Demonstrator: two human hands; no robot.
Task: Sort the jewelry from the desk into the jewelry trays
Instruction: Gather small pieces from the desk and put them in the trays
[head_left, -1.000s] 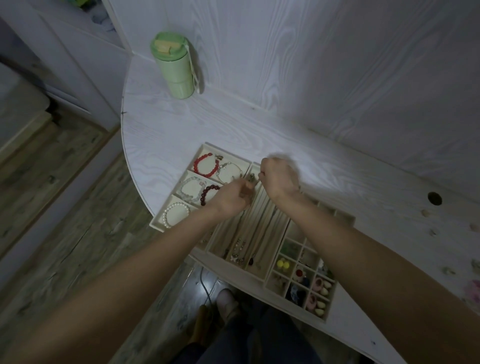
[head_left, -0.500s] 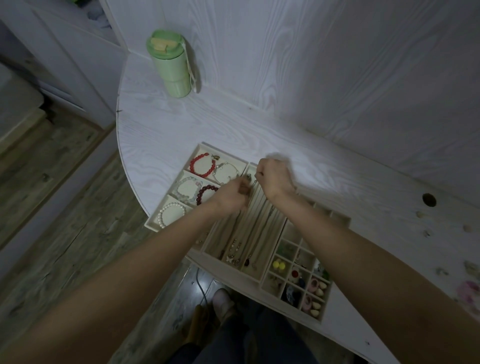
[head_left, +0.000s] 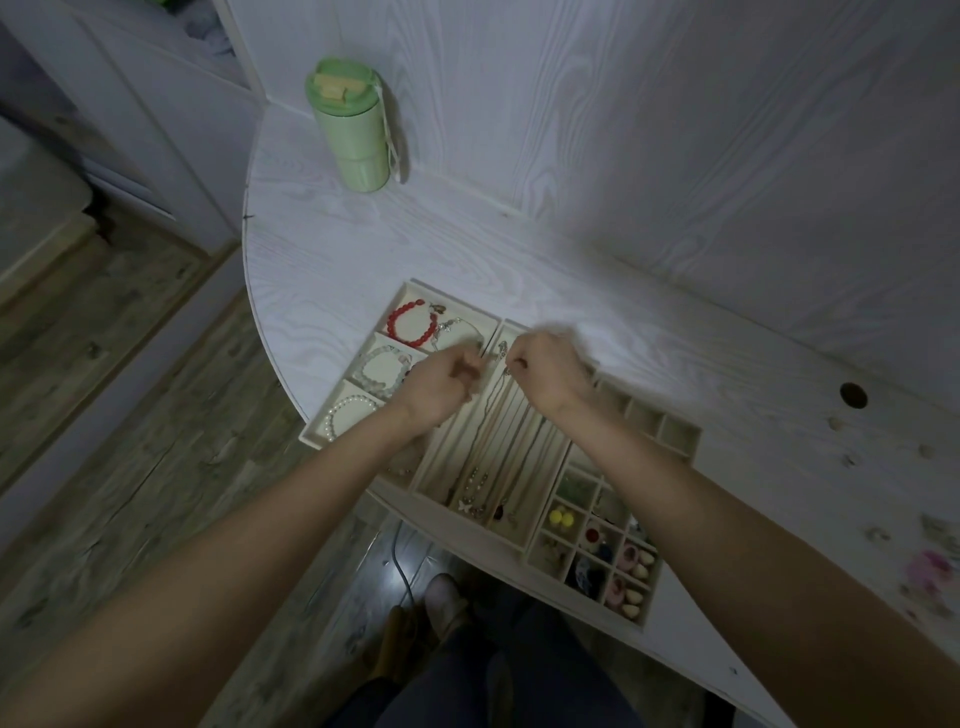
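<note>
Three wooden jewelry trays stand side by side at the desk's front edge. The left tray (head_left: 332, 441) holds a red bead bracelet (head_left: 410, 327), pale bead bracelets and a pearl one. The middle tray (head_left: 431, 470) has long slots with several thin necklaces (head_left: 493, 431) lying in them. The right tray (head_left: 680, 434) is a grid of small cells with earrings and small pieces. My right hand (head_left: 550, 376) pinches the top end of a thin chain over the far end of the middle tray. My left hand (head_left: 441, 384), fingers curled, is close beside it at the same chain end.
A green lidded tumbler (head_left: 353, 130) stands at the desk's far left corner against the wall. Small loose pieces (head_left: 930, 569) lie on the desk at the far right. A round cable hole (head_left: 853, 395) is in the desktop. The floor and my legs are below.
Both hands have stayed at the far end of the middle tray, working the chain's end; they have drawn slightly apart. The view has shifted a little.
</note>
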